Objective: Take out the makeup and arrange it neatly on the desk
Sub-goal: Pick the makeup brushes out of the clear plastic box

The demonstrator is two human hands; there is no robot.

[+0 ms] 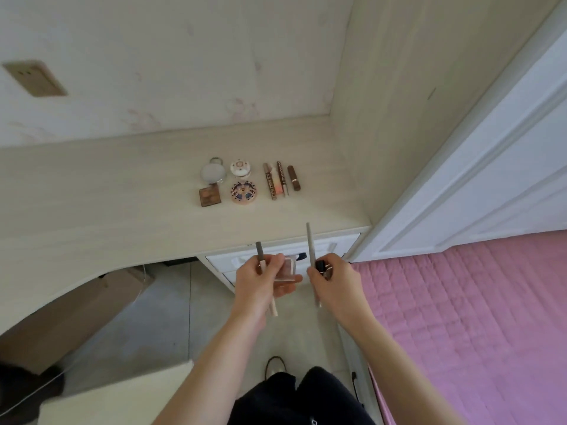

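On the pale wooden desk [122,191] makeup lies in tidy rows: a round mirror compact [212,172], a white round jar [240,169], a brown square palette [210,196], a patterned round compact [243,193], several slim tubes [275,180] and a brown lipstick [294,178]. In front of the desk edge my left hand [260,283] grips a grey-tipped pencil [259,252] and a clear pink compact [287,268]. My right hand [334,283] holds a long grey pencil [311,243] and a small black item [320,266].
White drawers [276,256] sit under the desk's right end. A bed with a pink quilt [475,317] lies at the right, beside a white door [491,148]. Cardboard boxes [76,317] stand under the desk at left. A wall socket [35,78] is up left.
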